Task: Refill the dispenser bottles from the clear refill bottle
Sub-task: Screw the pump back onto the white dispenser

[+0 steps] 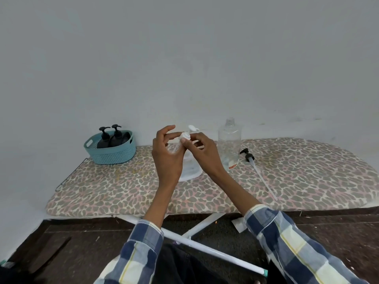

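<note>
Over the middle of the board I hold a clear bottle [191, 171] with a white flip cap [185, 136], its lid flipped open. My left hand [167, 154] grips the bottle's upper part, one finger reaching to the cap. My right hand [202, 151] pinches the white cap with thumb and fingers. The hands hide most of the bottle's body. To the right stands a clear dispenser bottle [229, 142], upright with an open neck. Its black pump head [248, 155] with a long tube lies on the board beside it.
A teal basket [111, 155] at the back left holds two black pump bottles [111, 138]. The leopard-print ironing board [127, 187] stands against a pale wall. White board legs [205, 222] and a dark floor lie below its near edge.
</note>
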### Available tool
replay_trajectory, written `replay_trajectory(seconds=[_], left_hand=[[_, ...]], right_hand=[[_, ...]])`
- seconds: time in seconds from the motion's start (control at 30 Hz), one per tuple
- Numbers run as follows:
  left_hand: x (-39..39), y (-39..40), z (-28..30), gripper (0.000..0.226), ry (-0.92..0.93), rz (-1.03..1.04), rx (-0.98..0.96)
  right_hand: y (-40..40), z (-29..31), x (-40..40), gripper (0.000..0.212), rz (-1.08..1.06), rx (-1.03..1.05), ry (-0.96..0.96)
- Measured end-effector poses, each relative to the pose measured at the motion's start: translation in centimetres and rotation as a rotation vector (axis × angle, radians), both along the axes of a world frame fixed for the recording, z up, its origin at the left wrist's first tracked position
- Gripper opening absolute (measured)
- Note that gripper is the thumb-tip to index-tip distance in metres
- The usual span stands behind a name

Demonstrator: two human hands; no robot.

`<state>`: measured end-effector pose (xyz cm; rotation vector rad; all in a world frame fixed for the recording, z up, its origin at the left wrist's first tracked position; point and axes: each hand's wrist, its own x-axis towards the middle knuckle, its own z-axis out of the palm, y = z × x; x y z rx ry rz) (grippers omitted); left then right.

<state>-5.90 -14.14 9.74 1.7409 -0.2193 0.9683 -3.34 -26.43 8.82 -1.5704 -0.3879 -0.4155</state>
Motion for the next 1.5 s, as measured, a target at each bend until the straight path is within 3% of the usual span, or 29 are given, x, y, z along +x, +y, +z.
replay_trajectory(seconds=[0.13,0.27,0.4,0.57,0.7,1.23,1.5], left_hand=[[0.2,-0.6,-0.1,0.049,-0.018,0.031,0.054],[1.2,0.5,-2.5,0.073,0.077,0.068,0.124],[1.8,2.7,-6.8,0.092,0.294,0.021,-0.046],[2.5,4.2,-10.0,0.073,0.516,-0.196,-0.127],[2.7,4.4,-10.5,0.056,0.513,-0.221,-0.076],[3.0,4.5,-11.3,0.060,0.501,-0.174,0.056],[3.3,4.5,-11.5,0.060,0.474,-0.181,0.056]], right_hand=[[-0.9,0.6,0.6,0.024,-0.007,0.004,0.030],[-2.2,1.4,1.5,0.028,-0.075,-0.027,0.045],[-3.4,2.5,2.5,0.028,-0.099,-0.049,0.041],[-3.7,3.0,3.2,0.028,-0.071,-0.101,0.029],[-3.4,3.0,3.2,0.026,-0.075,-0.135,-0.002],[-3.0,3.3,2.3,0.029,-0.135,-0.394,-0.078],[-1.9,-0.1,2.1,0.030,-0.020,-0.599,-0.031]])
